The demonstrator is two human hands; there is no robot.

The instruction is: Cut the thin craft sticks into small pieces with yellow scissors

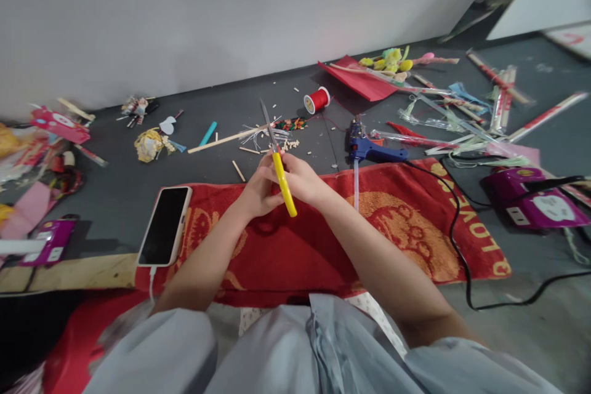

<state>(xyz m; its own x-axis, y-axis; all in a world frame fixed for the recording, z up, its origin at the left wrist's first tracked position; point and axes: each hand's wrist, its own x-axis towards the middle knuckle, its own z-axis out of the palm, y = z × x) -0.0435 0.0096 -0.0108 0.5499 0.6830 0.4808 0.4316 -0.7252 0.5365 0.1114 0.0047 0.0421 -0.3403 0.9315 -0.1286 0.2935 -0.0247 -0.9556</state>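
Yellow-handled scissors [285,188] point away from me, held in my right hand [303,180] above the edge of the red towel. My left hand [259,192] is close against it, fingers curled together; what they pinch, if anything, is hidden. Just beyond my fingertips lie a wooden stick [226,138], a patterned green and orange piece [292,124] and several small pale cut bits [289,144]. A spool of red thread [317,100] lies farther back, and a blue glue gun [376,151] with a clear glue stick rests to the right.
The red towel [295,246] covers the front edge, with a charging phone [165,226] at its left. Red paper [357,77] and wrapped sticks [503,98] crowd the back right. A purple power box [533,200] and black cable [466,271] lie right; craft pieces [60,126] pile up left.
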